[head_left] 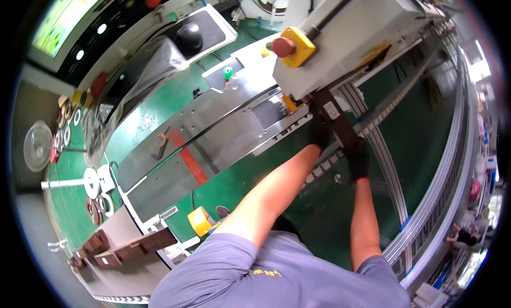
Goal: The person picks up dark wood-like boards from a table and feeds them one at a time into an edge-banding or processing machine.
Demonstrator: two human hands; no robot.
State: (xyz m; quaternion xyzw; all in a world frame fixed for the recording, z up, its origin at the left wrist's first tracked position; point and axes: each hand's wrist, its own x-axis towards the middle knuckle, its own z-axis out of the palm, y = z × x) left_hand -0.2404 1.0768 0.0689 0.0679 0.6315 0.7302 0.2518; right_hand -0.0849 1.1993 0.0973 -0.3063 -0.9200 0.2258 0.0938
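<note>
Board (345, 131), dark brown with a white label (331, 110), reaches from the machine (340, 47) to the roller rail (393, 107). Dark-gloved left hand (318, 133) grasps its left side; dark-gloved right hand (359, 161) grasps its near end, fingers too dark to make out. Left of it, a tape roll (161, 140) sits on the steel table (154, 172).

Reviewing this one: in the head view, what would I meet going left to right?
Clear round disc, white ring-shaped roll, orange tape roll, red strip, red emergency-stop button, black-gloved left hand, black-gloved right hand, distant person in a dark top.
</note>
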